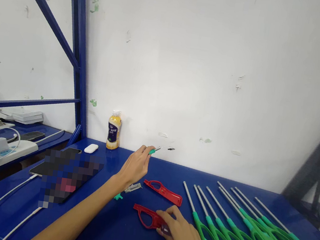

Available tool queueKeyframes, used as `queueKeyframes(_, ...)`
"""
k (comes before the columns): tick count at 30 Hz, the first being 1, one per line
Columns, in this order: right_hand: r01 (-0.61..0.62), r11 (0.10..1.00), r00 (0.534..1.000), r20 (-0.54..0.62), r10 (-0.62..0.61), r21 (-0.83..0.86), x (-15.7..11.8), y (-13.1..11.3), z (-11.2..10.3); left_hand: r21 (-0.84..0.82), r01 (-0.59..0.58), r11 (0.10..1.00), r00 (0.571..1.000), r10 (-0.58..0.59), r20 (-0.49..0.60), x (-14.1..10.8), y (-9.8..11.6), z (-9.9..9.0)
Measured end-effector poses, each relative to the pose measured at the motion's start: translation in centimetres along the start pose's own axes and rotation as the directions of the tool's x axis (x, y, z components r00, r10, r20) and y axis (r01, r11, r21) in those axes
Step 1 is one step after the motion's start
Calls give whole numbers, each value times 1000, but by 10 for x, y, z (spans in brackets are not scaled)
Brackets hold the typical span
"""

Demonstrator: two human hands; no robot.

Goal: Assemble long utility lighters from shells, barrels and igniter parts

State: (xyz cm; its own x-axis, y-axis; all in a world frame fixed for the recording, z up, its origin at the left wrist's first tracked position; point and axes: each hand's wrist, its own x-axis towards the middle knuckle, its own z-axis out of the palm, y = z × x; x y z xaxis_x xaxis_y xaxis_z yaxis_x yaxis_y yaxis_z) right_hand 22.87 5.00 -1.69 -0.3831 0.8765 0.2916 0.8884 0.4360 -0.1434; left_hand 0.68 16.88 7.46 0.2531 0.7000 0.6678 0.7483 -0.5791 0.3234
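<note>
My left hand (137,164) is raised near the back of the table, fingers closed around a small green-and-metal lighter part (154,150) whose metal end points right. Beyond its tip is a small black piece (171,149) with a faint wire. Low in front, my right hand (180,233) grips a red lighter handle half (145,216); a dark, translucent piece (165,229) shows beneath its fingers. Just behind lies another red handle half (164,193), untouched. By my left wrist are a clear and metallic part (133,188) and a small green piece (118,196).
Several green long-neck lighters (236,231) lie in a row at the right. At the left are phones (60,161) with white cables, a white case (91,148) and a power strip (20,149). A yellow bottle (114,130) stands by the wall, near a blue post (81,52).
</note>
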Motion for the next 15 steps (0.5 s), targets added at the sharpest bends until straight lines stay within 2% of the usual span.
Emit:
queueKeyframes(6, -46, 999, 998, 38, 46, -20, 0, -7, -5, -11, -20, 1000, 1000, 20, -22, 0, 4, -1)
queueKeyframes(15, -68, 997, 993, 96, 70, -22, 1, -17, -27, 28, -23, 999, 1000, 23, -8, -1, 7, -2)
